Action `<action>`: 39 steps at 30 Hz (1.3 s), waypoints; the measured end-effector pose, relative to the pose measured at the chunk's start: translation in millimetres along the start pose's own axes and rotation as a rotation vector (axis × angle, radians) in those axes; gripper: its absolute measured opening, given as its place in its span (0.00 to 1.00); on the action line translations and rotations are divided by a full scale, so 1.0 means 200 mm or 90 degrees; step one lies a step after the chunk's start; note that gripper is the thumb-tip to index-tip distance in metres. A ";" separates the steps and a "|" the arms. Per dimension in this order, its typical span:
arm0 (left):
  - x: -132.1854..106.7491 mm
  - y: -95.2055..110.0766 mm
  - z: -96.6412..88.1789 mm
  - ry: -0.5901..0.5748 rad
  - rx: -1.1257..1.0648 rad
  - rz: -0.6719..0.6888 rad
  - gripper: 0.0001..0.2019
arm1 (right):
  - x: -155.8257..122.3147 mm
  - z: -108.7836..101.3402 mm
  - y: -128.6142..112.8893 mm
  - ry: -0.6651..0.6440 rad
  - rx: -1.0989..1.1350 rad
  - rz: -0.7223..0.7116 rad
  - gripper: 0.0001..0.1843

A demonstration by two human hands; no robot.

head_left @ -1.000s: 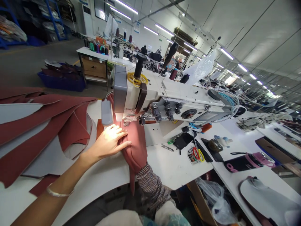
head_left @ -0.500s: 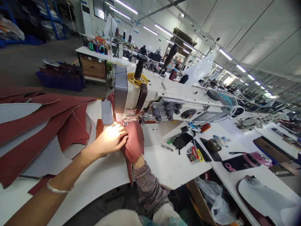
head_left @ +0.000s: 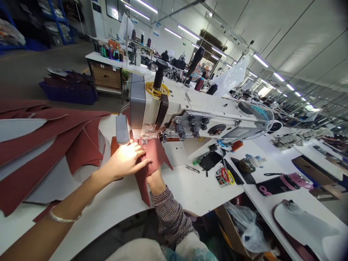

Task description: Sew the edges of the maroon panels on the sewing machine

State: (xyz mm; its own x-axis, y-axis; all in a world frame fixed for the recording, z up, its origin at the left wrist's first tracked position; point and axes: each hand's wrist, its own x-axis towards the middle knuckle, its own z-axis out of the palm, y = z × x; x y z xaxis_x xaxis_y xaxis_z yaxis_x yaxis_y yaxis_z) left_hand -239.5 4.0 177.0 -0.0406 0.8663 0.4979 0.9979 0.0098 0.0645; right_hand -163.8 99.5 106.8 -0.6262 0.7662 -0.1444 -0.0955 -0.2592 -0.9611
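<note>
The red piece (head_left: 154, 156), lying partly under the sewing machine (head_left: 178, 101), is hiding the right hand (head_left: 156, 181)'s fingers, whose grip I cannot tell; the left hand (head_left: 126, 158) is resting palm-down on it, fingers loosely extended, gripping nothing.

A pale ceiling (head_left: 293, 25) slopes over the long workshop, crossed by rows of bright white tube lights (head_left: 260, 60) running into the distance. A white wall (head_left: 174, 21) stands behind, with a window (head_left: 112, 10) at left. Blue shelving (head_left: 57, 21) rises from the grey floor (head_left: 24, 69); nearer stands a white-topped table (head_left: 108, 62).
</note>
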 end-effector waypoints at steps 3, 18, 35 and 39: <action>0.00 0.01 0.00 0.000 -0.007 -0.003 0.18 | -0.04 -0.02 -0.03 -0.086 0.110 0.021 0.20; -0.02 0.05 0.07 0.091 0.104 -0.017 0.14 | -0.05 -0.07 -0.04 -0.010 0.298 0.092 0.15; -0.05 -0.11 0.11 0.079 0.083 0.021 0.13 | -0.03 -0.13 -0.06 -0.096 0.293 0.073 0.12; -0.07 -0.14 0.14 0.101 0.079 0.029 0.14 | 0.08 -0.15 -0.05 0.094 0.328 0.044 0.15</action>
State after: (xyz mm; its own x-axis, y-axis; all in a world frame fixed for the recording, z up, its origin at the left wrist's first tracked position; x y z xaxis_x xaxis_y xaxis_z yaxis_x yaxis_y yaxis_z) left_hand -264.7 6.7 143.7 0.0063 0.7778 0.6284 0.9971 0.0429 -0.0630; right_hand -149.6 133.2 107.7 -0.5324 0.8020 -0.2708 -0.4478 -0.5383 -0.7139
